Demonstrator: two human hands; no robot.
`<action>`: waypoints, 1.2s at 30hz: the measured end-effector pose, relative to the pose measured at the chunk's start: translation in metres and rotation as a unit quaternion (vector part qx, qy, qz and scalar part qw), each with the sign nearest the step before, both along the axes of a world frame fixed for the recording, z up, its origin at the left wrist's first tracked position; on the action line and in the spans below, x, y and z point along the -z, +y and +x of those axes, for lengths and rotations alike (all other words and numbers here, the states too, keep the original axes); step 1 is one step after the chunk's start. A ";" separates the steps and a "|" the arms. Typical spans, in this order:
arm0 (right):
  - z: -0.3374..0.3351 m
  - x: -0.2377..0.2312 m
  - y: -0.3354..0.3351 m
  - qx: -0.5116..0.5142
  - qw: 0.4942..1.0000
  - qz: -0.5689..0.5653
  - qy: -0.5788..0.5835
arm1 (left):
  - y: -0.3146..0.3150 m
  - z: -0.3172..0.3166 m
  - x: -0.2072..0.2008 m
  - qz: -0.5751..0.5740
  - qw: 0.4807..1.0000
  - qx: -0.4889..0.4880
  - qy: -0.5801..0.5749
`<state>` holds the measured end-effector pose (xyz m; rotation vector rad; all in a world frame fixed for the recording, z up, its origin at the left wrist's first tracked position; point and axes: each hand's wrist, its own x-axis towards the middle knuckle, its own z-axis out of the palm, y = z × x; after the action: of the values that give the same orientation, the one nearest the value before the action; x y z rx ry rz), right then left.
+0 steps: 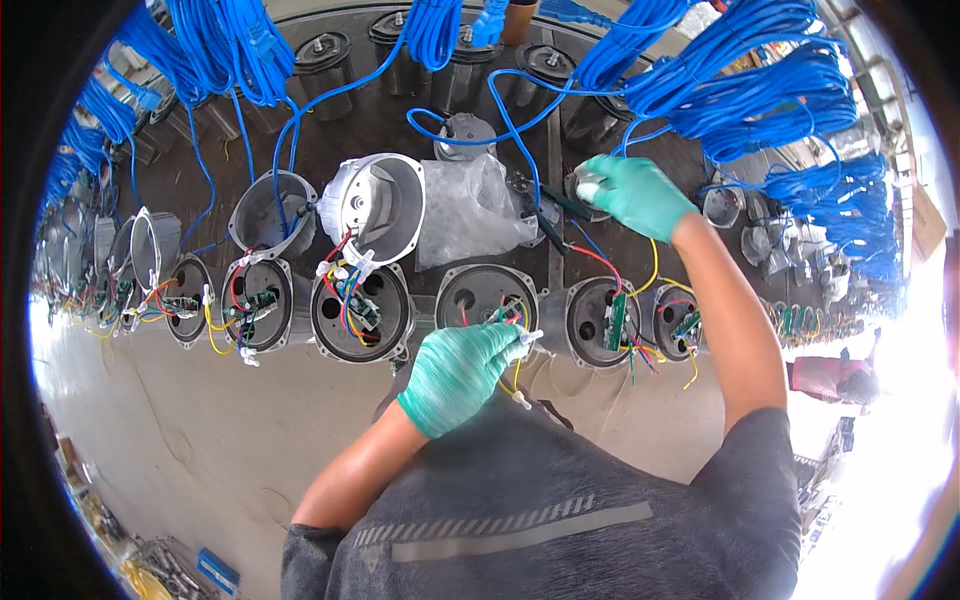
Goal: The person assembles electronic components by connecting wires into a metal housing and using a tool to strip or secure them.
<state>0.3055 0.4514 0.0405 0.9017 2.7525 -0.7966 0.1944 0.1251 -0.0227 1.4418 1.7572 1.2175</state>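
My left hand [452,372], in a green glove, pinches a small white wire connector [531,338] at the near edge of the bench. Just beyond it stands a round grey housing [455,298], with red and yellow wires coming out of its dark inside. Farther off to the right, my gloved right hand [640,196] has its fingers bent round a small white piece [589,188], over a small grey cup-like container; its kind I cannot make out. Left of that hand lie dark slender tools [562,200] and a clear plastic bag [470,212].
Similar housings with green circuit boards [617,322] and loose wires line the near edge. An open grey metal shell [385,210] stands behind them. Coiled blue cables [740,80] hang along the far side, above dark cylindrical canisters [322,70]. A blue cable loops across the bench.
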 end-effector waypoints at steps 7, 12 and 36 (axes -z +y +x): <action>-0.037 0.156 0.039 -0.129 0.951 0.104 -0.262 | -0.001 0.001 -0.002 0.012 0.999 -0.005 0.033; -0.048 0.169 0.031 -0.118 0.951 0.102 -0.265 | -0.003 0.002 0.002 0.004 0.999 -0.003 0.043; 0.120 0.025 -0.272 0.235 0.936 -0.208 0.161 | 0.002 -0.005 0.012 0.013 0.999 0.049 0.003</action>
<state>0.4251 0.1798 0.0155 1.4526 2.4600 -1.6663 0.1899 0.1273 -0.0347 1.5295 1.6599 1.1901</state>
